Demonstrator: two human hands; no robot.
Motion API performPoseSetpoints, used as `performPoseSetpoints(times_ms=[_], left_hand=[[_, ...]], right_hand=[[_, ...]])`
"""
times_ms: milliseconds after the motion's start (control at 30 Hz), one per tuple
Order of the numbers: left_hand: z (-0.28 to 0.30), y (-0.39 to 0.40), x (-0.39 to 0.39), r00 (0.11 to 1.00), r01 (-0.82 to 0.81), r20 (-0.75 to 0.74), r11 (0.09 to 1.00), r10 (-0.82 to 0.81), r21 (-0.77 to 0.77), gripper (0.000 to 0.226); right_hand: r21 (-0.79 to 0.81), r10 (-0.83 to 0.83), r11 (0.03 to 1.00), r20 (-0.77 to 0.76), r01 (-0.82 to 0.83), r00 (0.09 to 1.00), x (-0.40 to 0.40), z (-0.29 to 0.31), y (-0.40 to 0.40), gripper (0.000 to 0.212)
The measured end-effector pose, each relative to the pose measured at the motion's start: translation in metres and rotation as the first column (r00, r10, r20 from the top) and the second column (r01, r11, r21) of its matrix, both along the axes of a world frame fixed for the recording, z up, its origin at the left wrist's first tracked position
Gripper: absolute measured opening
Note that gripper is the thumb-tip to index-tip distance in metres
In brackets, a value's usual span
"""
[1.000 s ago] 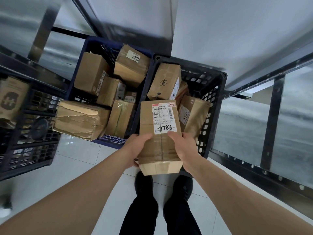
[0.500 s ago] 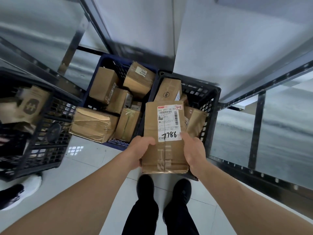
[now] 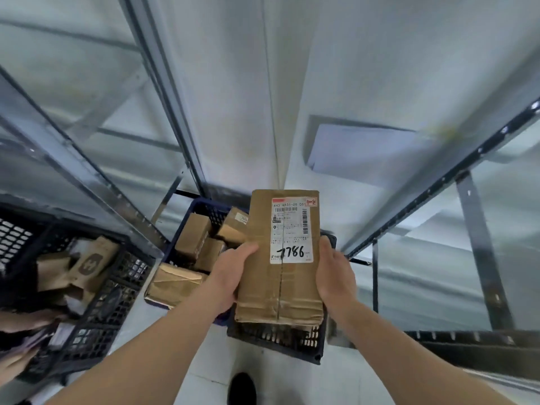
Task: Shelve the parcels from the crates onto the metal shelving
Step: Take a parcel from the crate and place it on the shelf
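Observation:
I hold a tall brown cardboard parcel (image 3: 277, 287) with a white label marked 7786, lifted above the crates. My left hand (image 3: 233, 273) grips its left edge and my right hand (image 3: 336, 276) grips its right edge. Below it stands a black crate (image 3: 292, 343), mostly hidden by the parcel. To its left a blue crate (image 3: 187, 217) holds several brown parcels (image 3: 193, 235). Metal shelving (image 3: 423, 206) runs along the right side, and more shelving (image 3: 87, 176) along the left.
A third black crate (image 3: 117, 293) with paper packages stands at the left. Another person's hands (image 3: 17, 346) reach in at the lower left edge. White wall fills the middle background. My shoe (image 3: 242, 388) shows on the pale tiled floor.
Both hands raised the parcel up out of the black crate. My view tilted upward, so the crates dropped lower in frame and more shelving shows.

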State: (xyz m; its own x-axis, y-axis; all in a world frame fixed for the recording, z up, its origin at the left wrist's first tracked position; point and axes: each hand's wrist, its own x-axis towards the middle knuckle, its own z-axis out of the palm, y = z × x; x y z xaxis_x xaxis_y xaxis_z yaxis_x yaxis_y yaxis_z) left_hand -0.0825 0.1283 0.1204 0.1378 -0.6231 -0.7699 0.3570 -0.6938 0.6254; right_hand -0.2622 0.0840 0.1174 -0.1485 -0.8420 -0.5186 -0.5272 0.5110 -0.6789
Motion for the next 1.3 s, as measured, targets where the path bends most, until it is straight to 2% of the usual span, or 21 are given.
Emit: performPoseSetpoints(times_ms=[233,433,533,667,867,1133,1300], left_hand=[[0.112,0.033,-0.023,0.996,-0.053,0.055,0.975,0.066,-0.217,0.036],[0.188,0.08,-0.058,0.978,-0.06,0.168,0.941,0.121,-0.332,0.078],[0.218,0.103,-0.072,0.971,-0.053,0.196,0.925,0.135,-0.376,0.086],[0.266,0.134,-0.091,0.958,-0.044,0.237,0.904,0.158,-0.425,0.076],[0.329,0.169,-0.112,0.93,-0.011,0.318,0.875,0.187,-0.483,0.037],[0.38,0.197,-0.122,0.931,0.099,0.342,0.812,0.129,-0.575,0.04],[0.406,0.224,-0.125,0.948,0.124,0.305,0.772,0.094,-0.623,0.034]], right_hand=[[-0.234,0.065,0.971,0.097,-0.041,0.993,-0.015,0.102,0.027,0.063],[-0.398,0.126,0.916,0.148,-0.058,0.981,-0.053,0.184,0.074,0.06],[-0.458,0.151,0.887,0.181,-0.053,0.972,-0.068,0.218,0.096,0.06],[-0.517,0.165,0.856,0.231,-0.023,0.959,-0.083,0.255,0.12,0.059],[-0.591,0.174,0.806,0.3,0.039,0.938,-0.098,0.302,0.152,0.051],[-0.651,0.13,0.744,0.361,0.15,0.923,-0.114,0.348,0.189,0.048],[-0.673,0.093,0.709,0.388,0.213,0.917,-0.119,0.376,0.226,0.048]])
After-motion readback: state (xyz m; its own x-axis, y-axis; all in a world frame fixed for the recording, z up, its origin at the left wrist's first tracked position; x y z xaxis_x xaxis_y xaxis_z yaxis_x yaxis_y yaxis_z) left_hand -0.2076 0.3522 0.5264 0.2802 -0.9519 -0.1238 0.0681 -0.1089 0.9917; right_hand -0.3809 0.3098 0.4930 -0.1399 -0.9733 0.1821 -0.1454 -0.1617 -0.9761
